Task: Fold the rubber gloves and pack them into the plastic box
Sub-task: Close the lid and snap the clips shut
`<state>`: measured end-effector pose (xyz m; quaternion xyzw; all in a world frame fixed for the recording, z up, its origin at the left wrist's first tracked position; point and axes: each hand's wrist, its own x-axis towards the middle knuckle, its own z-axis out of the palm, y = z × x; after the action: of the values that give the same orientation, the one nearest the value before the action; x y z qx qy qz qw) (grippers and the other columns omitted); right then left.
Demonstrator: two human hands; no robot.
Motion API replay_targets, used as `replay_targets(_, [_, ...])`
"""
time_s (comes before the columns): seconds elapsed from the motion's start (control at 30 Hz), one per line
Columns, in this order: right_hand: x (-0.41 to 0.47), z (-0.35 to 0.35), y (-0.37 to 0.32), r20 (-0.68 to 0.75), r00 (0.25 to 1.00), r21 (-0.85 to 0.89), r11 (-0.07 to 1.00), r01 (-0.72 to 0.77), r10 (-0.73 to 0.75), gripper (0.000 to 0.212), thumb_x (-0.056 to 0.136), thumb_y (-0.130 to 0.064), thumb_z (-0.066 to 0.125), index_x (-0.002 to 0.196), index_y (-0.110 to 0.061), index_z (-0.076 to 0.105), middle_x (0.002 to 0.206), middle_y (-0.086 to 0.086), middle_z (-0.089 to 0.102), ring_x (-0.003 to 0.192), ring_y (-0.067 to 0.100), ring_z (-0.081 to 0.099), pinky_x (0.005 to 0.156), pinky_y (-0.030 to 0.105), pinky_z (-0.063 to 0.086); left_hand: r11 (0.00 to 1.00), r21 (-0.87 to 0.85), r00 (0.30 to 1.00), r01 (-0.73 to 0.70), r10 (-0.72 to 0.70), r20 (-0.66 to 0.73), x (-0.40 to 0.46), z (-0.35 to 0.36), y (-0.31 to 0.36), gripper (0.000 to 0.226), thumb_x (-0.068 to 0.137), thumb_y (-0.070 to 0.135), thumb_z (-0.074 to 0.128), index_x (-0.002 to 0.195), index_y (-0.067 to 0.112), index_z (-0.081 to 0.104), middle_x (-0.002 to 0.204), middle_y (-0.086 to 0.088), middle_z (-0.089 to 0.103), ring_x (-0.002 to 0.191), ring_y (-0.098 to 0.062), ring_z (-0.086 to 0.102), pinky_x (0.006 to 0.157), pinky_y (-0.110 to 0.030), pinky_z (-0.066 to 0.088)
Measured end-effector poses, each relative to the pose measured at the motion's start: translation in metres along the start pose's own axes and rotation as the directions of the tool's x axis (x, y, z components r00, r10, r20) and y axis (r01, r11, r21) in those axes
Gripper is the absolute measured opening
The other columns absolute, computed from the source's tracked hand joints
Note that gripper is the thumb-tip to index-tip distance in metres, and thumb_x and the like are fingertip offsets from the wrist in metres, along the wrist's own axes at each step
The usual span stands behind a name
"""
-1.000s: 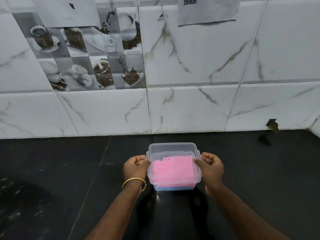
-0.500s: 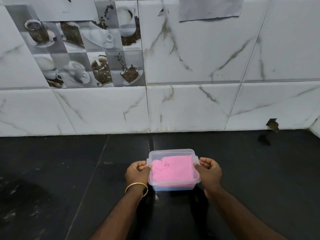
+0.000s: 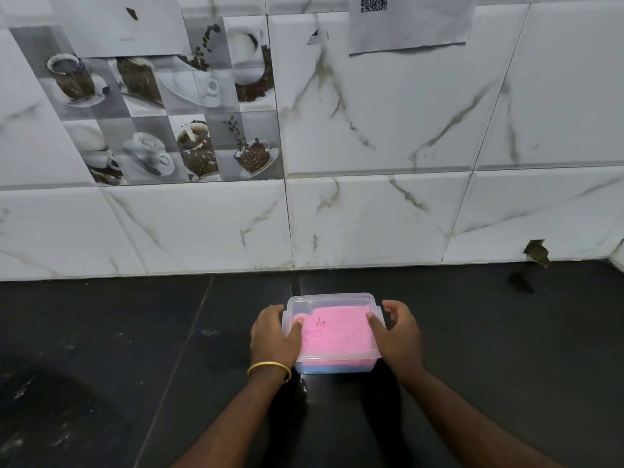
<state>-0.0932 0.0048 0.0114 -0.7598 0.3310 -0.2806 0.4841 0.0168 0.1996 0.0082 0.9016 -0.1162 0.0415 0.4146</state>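
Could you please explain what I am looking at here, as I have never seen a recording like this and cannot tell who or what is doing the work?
No machine is involved: these are a person's two bare hands, filmed by one wide-angle camera worn on the head, looking forward and down. The left hand, with a gold bangle on its wrist, and the right hand hold the sides of a clear plastic box with its lid on, thumbs pressing on top. Inside lies a folded pink rubber glove over something blue, probably another glove. The box rests on a black counter before a white marble-patterned tiled wall, where a paper sheet with a QR code hangs.
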Motion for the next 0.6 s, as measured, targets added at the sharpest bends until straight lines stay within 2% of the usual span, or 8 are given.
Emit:
replay_targets(0.07, [0.004, 0.009, -0.002, 0.094, 0.979, -0.251, 0.948, 0.197, -0.179, 0.052, 0.09, -0.034, 0.064, 0.136, -0.016, 0.05, 0.139, 0.004, 0.056, 0.127, 0.022, 0.051, 0.105, 0.032, 0.04, 0.925, 0.332, 0.981, -0.185, 0.155, 0.112, 0.004, 0.004, 0.004, 0.064, 0.086, 0.061, 0.045, 0.138, 0.023, 0.043, 0.152, -0.004, 0.035, 0.143, -0.028, 0.025, 0.11, -0.047, 0.028])
replay_targets(0.1, [0.007, 0.014, -0.004, 0.167, 0.96, -0.361, 0.893, 0.27, -0.223, 0.061, 0.093, -0.039, 0.059, 0.145, -0.014, 0.042, 0.151, 0.006, 0.045, 0.141, 0.026, 0.038, 0.114, 0.036, 0.03, 0.863, 0.432, 0.962, -0.26, 0.195, 0.19, 0.008, 0.008, 0.006, 0.071, 0.086, 0.066, 0.034, 0.145, 0.025, 0.034, 0.159, -0.002, 0.02, 0.148, -0.028, 0.009, 0.113, -0.051, 0.02])
replay_targets(0.17, [0.013, 0.025, -0.008, 0.308, 0.918, -0.554, 0.737, 0.388, -0.252, 0.072, 0.096, -0.05, 0.044, 0.156, -0.016, 0.022, 0.163, 0.005, 0.021, 0.152, 0.027, 0.011, 0.121, 0.042, 0.015, 0.774, 0.505, 0.912, -0.383, 0.232, 0.337, 0.017, 0.014, 0.01, 0.081, 0.087, 0.069, 0.021, 0.152, 0.022, 0.018, 0.163, -0.001, 0.0, 0.149, -0.029, -0.01, 0.116, -0.053, 0.008])
replay_targets(0.2, [0.016, 0.03, -0.009, 0.362, 0.9, -0.611, 0.667, 0.425, -0.242, 0.073, 0.097, -0.053, 0.038, 0.157, -0.019, 0.014, 0.165, 0.004, 0.013, 0.153, 0.027, 0.004, 0.122, 0.045, 0.009, 0.75, 0.512, 0.891, -0.419, 0.23, 0.392, 0.021, 0.017, 0.011, 0.083, 0.087, 0.07, 0.017, 0.153, 0.02, 0.013, 0.163, -0.002, -0.006, 0.148, -0.03, -0.014, 0.117, -0.053, 0.004])
replay_targets(0.3, [0.021, 0.037, -0.008, 0.447, 0.878, -0.673, 0.582, 0.456, -0.171, 0.072, 0.098, -0.058, 0.027, 0.158, -0.023, 0.006, 0.166, 0.004, 0.001, 0.153, 0.029, -0.004, 0.121, 0.051, -0.001, 0.731, 0.522, 0.865, -0.438, 0.184, 0.468, 0.03, 0.023, 0.007, 0.084, 0.087, 0.07, 0.013, 0.154, 0.019, 0.003, 0.163, -0.002, -0.011, 0.147, -0.031, -0.017, 0.117, -0.053, 0.001])
replay_targets(0.4, [0.024, 0.038, -0.005, 0.463, 0.875, -0.693, 0.557, 0.457, -0.141, 0.072, 0.097, -0.062, 0.024, 0.157, -0.025, 0.007, 0.166, 0.004, 0.001, 0.152, 0.03, -0.005, 0.12, 0.054, -0.002, 0.754, 0.509, 0.862, -0.415, 0.149, 0.484, 0.031, 0.025, 0.003, 0.084, 0.087, 0.071, 0.013, 0.153, 0.022, -0.004, 0.163, 0.0, -0.011, 0.148, -0.03, -0.014, 0.117, -0.053, 0.003])
replay_targets(0.6, [0.027, 0.039, 0.002, 0.475, 0.869, -0.701, 0.539, 0.467, -0.135, 0.073, 0.095, -0.065, 0.019, 0.157, -0.028, 0.005, 0.166, 0.002, 0.0, 0.152, 0.03, -0.007, 0.12, 0.053, -0.002, 0.758, 0.51, 0.859, -0.406, 0.127, 0.495, 0.031, 0.027, 0.002, 0.083, 0.087, 0.071, 0.012, 0.153, 0.023, -0.005, 0.163, 0.002, -0.012, 0.148, -0.032, -0.013, 0.117, -0.056, 0.006])
